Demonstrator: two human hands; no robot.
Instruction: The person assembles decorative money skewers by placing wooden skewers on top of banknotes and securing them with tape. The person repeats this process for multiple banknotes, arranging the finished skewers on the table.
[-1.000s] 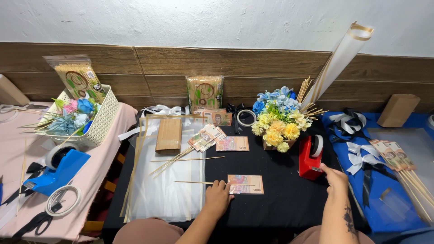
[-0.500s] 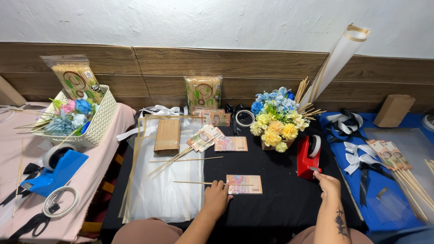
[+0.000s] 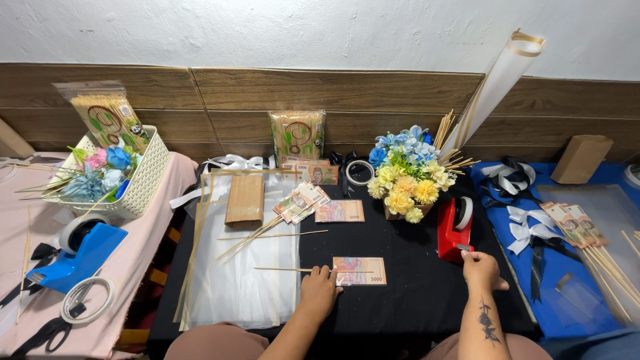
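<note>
The left hand (image 3: 320, 293) is resting palm-down on the black cloth (image 3: 413, 293), its fingers lying loosely flat and pressing on the left end of a banknote (image 3: 360, 271), where a thin wooden skewer (image 3: 283, 269) is meeting the note; the hand is gripping nothing, only holding the note down. The banknote is lying flat just beyond and to the right of that hand, and the skewer is sticking out from the note's left edge over a clear plastic sheet (image 3: 240, 267). To the right of the banknote, well apart from it, the right hand (image 3: 481, 268) is reaching up to the front of a red tape dispenser (image 3: 455, 230), its fingertips curled at the dispenser's cutting end; whether they are pinching tape cannot be told. Beyond the banknote, farther up the cloth, a second note (image 3: 339, 211) is lying flat beside a fanned stack of notes (image 3: 300, 202). Up and to the right of the banknote, a bunch of yellow and blue flowers (image 3: 405, 175) is standing just left of the dispenser.
</note>
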